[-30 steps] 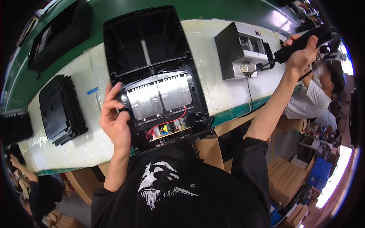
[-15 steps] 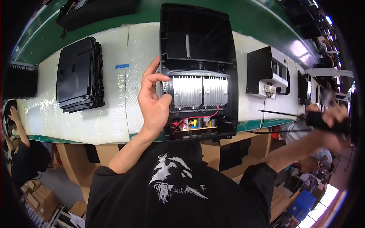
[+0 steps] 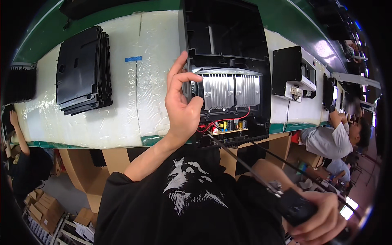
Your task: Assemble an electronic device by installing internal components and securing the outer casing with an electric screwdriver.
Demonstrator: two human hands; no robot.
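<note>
A large black plastic housing [image 3: 264, 94] lies open before me on the bench. Two finned silver heat sinks [image 3: 219, 93] sit inside it. Below them is a small circuit board [image 3: 229, 130] with colourful parts and a red wire. My left hand [image 3: 183, 108] grips the housing's left wall, index finger and thumb curled over the edge. Low on the right, my right hand [image 3: 322, 218] is closed around a black-handled screwdriver [image 3: 297, 207] with a long thin shaft. The shaft slants up and left, its tip close to the board; whether it touches cannot be told.
A stack of black panels [image 3: 79, 71] lies left on the film-covered white mat [image 3: 122, 118]. A black-and-white unit [image 3: 292, 73] stands to the right. Cardboard boxes [image 3: 83, 171] are below the bench edge. Co-workers are at the far left and right [image 3: 328, 136].
My right hand has swung the screwdriver from the far right down and inward, so its tip is now near the circuit board. The left hand stays on the housing; the view has shifted slightly.
</note>
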